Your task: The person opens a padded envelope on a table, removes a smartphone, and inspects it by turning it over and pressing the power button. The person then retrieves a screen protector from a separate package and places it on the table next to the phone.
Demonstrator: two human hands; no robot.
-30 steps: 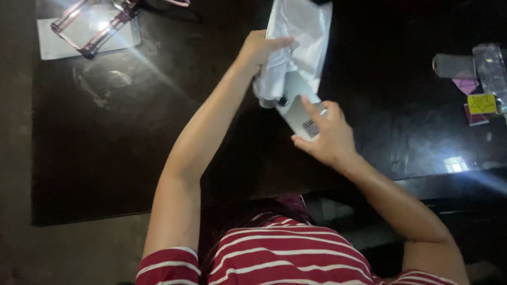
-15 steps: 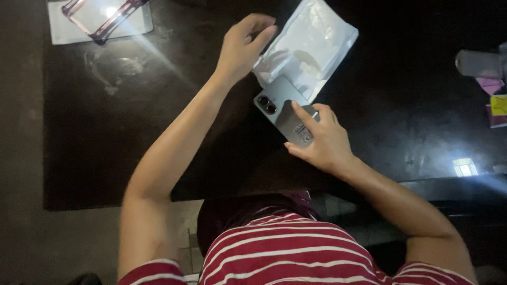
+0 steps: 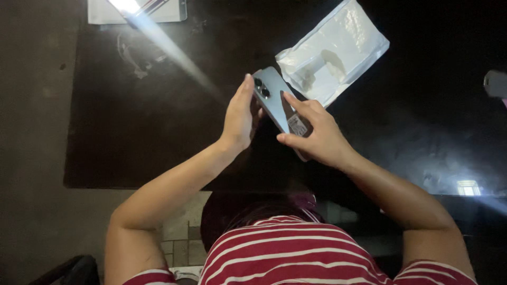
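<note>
phone (image 3: 273,98) front hidden, grey object (image 3: 497,83) cut off

A silvery-white plastic pouch (image 3: 334,56), flat and roughly rectangular, lies tilted on the dark tabletop (image 3: 158,132) toward its far edge, right of the middle. A small white rectangular label (image 3: 298,126) sits on the lower back of the grey-blue phone (image 3: 274,97). At the far left corner lies a flat white packet (image 3: 137,10), partly cut off.
</note>
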